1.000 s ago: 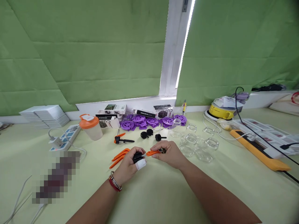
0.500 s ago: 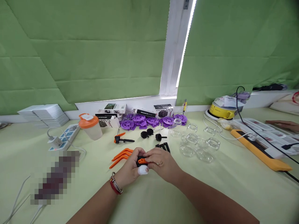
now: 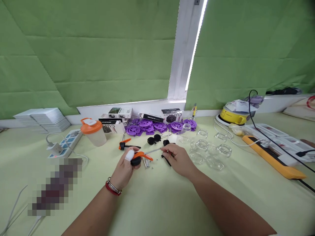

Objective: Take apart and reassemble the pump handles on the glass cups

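Observation:
My left hand [image 3: 124, 170], its thumb wrapped in white, is closed around a round black part [image 3: 136, 161] with a curved orange lever [image 3: 145, 156] against it. My right hand [image 3: 179, 161] pinches the right end of a thin metal rod [image 3: 153, 151], whose other end reaches the orange lever. Below the lever, several silver rods [image 3: 146, 162] lie on the table, and a tiny nut [image 3: 152, 168] sits close by. A black strip [image 3: 166, 160] lies just left of my right fingers. Behind them is a black knob-like part [image 3: 166, 142], partly covered.
Further back lie an orange-and-black clamp [image 3: 125, 145], black round knobs [image 3: 151, 141] and purple ring parts [image 3: 134, 130]. Clear glass jars [image 3: 202, 146] stand to the right, before a yellow-orange bar [image 3: 273, 160]. A shaker cup [image 3: 94, 134] and power strip [image 3: 67, 143] are at left.
My hands have moved apart. The left turned and shifted left with the black part and orange lever; the right now pinches a metal rod. Loose rods now show between the hands.

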The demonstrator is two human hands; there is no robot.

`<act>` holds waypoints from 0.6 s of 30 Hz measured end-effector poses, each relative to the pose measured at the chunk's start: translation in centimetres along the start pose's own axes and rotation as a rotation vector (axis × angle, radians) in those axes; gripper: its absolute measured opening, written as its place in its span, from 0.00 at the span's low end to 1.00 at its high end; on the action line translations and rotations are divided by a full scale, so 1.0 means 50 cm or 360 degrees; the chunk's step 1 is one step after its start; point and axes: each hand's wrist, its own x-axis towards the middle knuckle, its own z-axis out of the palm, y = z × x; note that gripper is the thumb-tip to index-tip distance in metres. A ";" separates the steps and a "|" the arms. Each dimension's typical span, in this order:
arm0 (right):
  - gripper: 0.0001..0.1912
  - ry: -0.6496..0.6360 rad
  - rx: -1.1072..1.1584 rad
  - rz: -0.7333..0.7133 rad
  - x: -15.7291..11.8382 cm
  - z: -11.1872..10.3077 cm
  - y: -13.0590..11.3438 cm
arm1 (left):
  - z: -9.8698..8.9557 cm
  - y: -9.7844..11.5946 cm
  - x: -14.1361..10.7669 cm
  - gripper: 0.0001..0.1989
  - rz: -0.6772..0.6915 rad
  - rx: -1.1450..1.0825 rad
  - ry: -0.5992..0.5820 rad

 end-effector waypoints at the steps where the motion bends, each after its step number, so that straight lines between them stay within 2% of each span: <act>1: 0.10 -0.0080 -0.0062 0.0018 0.003 0.007 0.008 | -0.006 0.001 0.005 0.14 0.0002 -0.0111 0.0066; 4: 0.11 -0.0301 -0.0280 0.0027 0.016 0.044 0.020 | -0.018 0.001 0.017 0.13 0.0039 -0.0316 0.0262; 8: 0.10 -0.0529 -0.0566 0.0057 0.048 0.099 0.007 | -0.023 -0.005 0.029 0.11 0.0119 -0.0415 0.0468; 11: 0.09 -0.0719 -0.0784 -0.0092 0.062 0.132 -0.008 | -0.027 -0.008 0.036 0.10 0.0166 -0.0426 0.0578; 15: 0.10 -0.0751 -0.1079 -0.0259 0.055 0.167 -0.014 | -0.033 -0.006 0.039 0.09 0.0171 -0.0422 0.0649; 18: 0.10 -0.0740 -0.1155 -0.0316 0.044 0.181 -0.012 | -0.036 -0.008 0.039 0.09 0.0174 -0.0410 0.0639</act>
